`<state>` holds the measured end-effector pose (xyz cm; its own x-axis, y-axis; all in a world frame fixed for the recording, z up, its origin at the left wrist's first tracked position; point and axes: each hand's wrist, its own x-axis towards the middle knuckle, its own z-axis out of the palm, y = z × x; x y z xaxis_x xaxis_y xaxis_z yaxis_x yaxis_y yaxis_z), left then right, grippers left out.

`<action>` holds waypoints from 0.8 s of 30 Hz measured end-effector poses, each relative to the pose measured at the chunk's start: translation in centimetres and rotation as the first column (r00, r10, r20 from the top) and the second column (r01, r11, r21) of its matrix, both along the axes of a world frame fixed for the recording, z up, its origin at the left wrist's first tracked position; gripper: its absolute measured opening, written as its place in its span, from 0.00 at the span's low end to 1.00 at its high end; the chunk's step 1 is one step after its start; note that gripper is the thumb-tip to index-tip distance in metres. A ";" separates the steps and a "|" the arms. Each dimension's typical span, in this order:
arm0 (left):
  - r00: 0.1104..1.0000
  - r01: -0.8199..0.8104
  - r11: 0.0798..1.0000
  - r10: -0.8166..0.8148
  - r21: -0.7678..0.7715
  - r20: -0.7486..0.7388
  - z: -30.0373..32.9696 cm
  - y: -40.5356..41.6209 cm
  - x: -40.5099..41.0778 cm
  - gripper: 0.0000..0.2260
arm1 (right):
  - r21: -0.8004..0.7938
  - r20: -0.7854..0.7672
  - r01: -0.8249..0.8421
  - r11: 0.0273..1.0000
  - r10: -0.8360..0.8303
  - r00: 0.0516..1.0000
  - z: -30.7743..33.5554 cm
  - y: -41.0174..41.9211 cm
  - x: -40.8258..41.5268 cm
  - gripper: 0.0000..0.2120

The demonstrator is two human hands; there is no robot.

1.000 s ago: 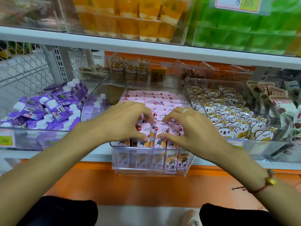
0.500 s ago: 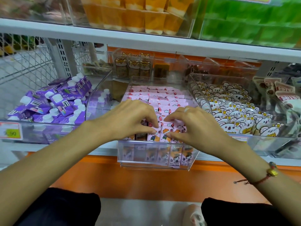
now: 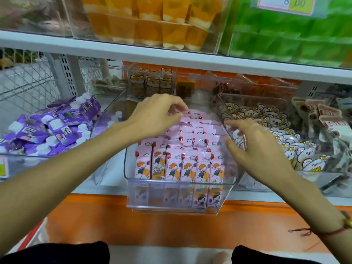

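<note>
My hands have parted. A second ago they were huddled together, fingertips nipping at the front rows of the pink packets (image 3: 192,147). Now the left hand (image 3: 158,116) has gone to the back rows, while the right hand (image 3: 257,147) has drifted toward the right wall of the clear bin (image 3: 181,199). The packets stand in upright rows in that bin, under and between both hands, and the front row is now uncovered and looks even. I read that as the front being squared up and the tidying moving to the far end.

The right hand holds nothing — its fingers are spread and loose, just above the rightmost packets. The left hand's fingers curl down over the tops of the rearmost packets, but motion blur smears them, so I cannot tell whether they pinch one or only press on it.

The back of the bin is hidden behind the left hand. Left of that hand lie purple pouches (image 3: 47,128). Right of the right hand are bear-faced packets (image 3: 289,149), with the far ones cut off by the frame.
</note>
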<state>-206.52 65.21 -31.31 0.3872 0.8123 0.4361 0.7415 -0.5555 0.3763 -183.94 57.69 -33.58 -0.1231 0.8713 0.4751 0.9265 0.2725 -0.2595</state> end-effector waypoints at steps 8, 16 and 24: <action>0.973 -0.117 0.959 0.058 -0.260 -0.224 -1.4 11.1 5.7 0.16 | -0.089 -0.222 -0.028 0.996 0.008 0.975 -0.9 0.6 0.6 0.15; 0.943 -0.204 0.977 0.180 -0.059 -0.279 -2.1 11.9 7.1 0.06 | -0.104 -0.261 -0.057 0.993 0.028 0.965 -1.2 0.7 0.8 0.15; 0.950 -0.117 0.970 0.172 -0.214 0.260 0.1 10.4 6.6 0.04 | -0.118 -0.237 -0.036 0.992 0.007 0.972 -0.9 0.9 0.7 0.14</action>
